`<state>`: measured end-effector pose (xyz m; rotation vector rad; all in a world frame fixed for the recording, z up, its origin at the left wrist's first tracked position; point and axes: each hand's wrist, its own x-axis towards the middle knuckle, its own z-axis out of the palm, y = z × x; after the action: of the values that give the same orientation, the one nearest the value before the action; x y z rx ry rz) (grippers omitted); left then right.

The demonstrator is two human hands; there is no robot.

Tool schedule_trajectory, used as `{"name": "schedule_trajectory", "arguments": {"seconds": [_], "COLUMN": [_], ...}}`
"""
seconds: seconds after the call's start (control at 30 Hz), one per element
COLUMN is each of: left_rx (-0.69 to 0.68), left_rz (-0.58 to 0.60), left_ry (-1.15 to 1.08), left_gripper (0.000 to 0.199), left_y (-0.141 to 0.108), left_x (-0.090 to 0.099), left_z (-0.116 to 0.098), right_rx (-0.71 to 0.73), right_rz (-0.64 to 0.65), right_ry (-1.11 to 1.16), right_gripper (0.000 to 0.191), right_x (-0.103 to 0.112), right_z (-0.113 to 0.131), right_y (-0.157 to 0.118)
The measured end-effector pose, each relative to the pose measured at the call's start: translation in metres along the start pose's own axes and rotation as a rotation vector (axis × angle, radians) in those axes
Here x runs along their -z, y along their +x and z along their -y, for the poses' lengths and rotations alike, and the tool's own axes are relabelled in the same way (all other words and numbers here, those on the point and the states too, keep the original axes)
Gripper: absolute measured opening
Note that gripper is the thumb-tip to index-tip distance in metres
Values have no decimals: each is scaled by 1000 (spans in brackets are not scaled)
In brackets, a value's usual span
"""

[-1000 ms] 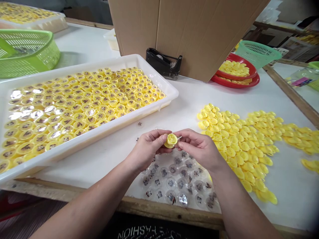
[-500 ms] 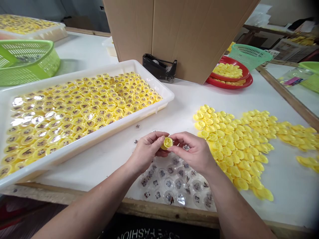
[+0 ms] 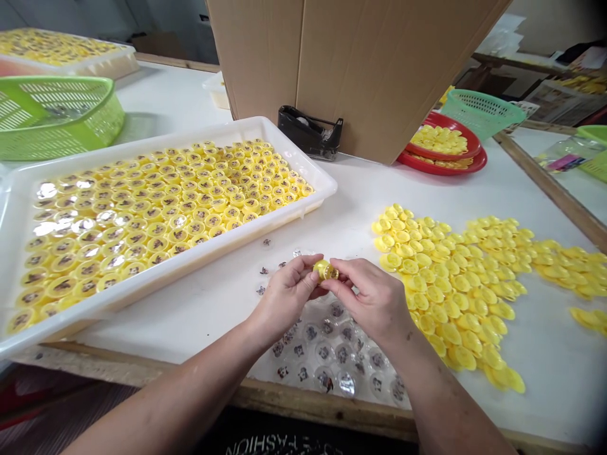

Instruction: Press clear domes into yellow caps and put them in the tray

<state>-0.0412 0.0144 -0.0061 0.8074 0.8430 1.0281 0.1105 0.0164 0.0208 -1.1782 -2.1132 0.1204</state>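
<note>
Between my two hands is a small yellow plastic cup [image 3: 324, 269], tipped with its round end facing right. My left hand [image 3: 286, 292] pinches its body between thumb and fingers. The fingertips of my right hand [image 3: 374, 294] are closed at its rim, where a dark printed mark shows; a clear printed disc seems to be there, partly hidden by the fingers. Below my hands, several clear discs with small printed pictures [image 3: 342, 354] lie on the white table. Right of my right hand spreads a heap of yellow oval plastic pieces [image 3: 446, 272].
A white tray [image 3: 303, 208] full of yellow cups with printed tops stands to the left. Behind are a black tape dispenser [image 3: 310, 134], a cardboard box [image 3: 360, 76], red plates [image 3: 480, 165] of yellow pieces and a light-green basket [image 3: 102, 120]. A wooden edge [image 3: 303, 395] borders the table.
The yellow cup has turned from its open mouth facing me to facing right, and my right fingertips have come to its rim. The whole view has shifted slightly.
</note>
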Motion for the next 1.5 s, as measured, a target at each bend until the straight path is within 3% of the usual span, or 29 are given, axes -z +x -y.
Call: {"name": "schedule_trajectory", "arguments": {"seconds": [0.2,0.3,0.5,0.83,1.17,1.37,1.5], "left_rx": [-233,-268,-149,-131,-279,-133,-79], "left_rz": [-23,-10,43,53,-42,27,-6], "left_ry": [614,722,516,124,280,94,29], "left_gripper": [36,37,42,29,21,28,32], "left_y": [-5,-6,-8,-2,-5,-5,0], "left_x": [4,4,4,2,-2,-1,0], "left_z": [1,-1,-5,-7,-2,-6,-9], "right_rx": [34,39,4,-120,-139,-60,-90], "right_rz": [-21,-25,-20,-42,-130,-158,-119], "right_ry": [-56,-86,-109,134,116,-49,37], "right_gripper": [16,16,17,16,15,14,11], "right_x": [1,-1,-5,3,2,-9,-14], "right_z": [2,4,7,8,14,14,11], "right_y": [-2,-3,-6,-1,-2,-4,-4]}}
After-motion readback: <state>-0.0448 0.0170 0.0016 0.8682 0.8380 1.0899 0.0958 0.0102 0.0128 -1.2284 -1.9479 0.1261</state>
